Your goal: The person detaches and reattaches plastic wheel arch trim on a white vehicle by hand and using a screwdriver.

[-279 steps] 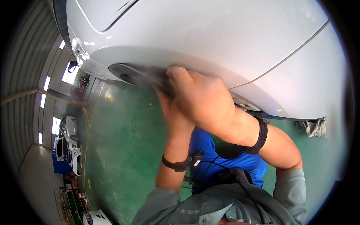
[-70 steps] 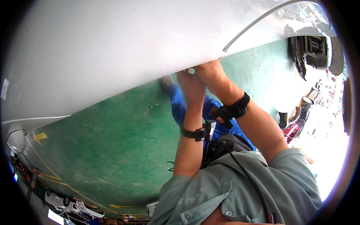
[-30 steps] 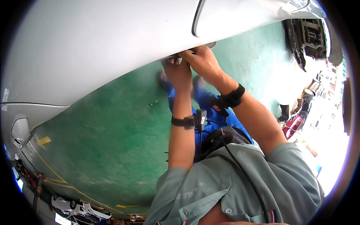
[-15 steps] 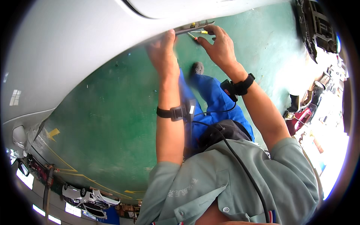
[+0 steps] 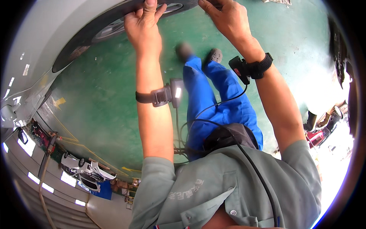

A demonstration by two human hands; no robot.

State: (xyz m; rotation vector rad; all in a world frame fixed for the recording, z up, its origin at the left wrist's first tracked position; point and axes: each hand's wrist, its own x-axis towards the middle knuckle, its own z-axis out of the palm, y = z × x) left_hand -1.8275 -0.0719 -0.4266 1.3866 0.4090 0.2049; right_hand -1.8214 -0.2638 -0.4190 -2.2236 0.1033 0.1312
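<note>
At the top, a light-coloured car body (image 5: 49,32) curves over a wheel (image 5: 110,31) with silvery spokes. A dark wheel-arch edge (image 5: 91,23) runs along it. My left hand (image 5: 144,32) is closed on this dark edge, thumb up and fingers curled beneath, close to the spokes. Farther right, my right hand (image 5: 231,19) is bent at the top border, thumb and fingers drawn together near the dark edge's right end. The picture's border cuts off its fingertips, so what they hold is hidden. Each wrist has a black strap with a small device.
Green floor (image 5: 103,103) with yellow lines lies below. My feet (image 5: 214,55) stand under my hands, one blurred. Black cables (image 5: 213,122) hang across my waist. A white car (image 5: 84,170) stands at lower left, and car parts (image 5: 324,124) lie at the right.
The wheel and dark arch edge have come into view. My hands are higher in the picture and farther apart. The yellow- and red-handled tools on the floor are out of sight. Both feet now show.
</note>
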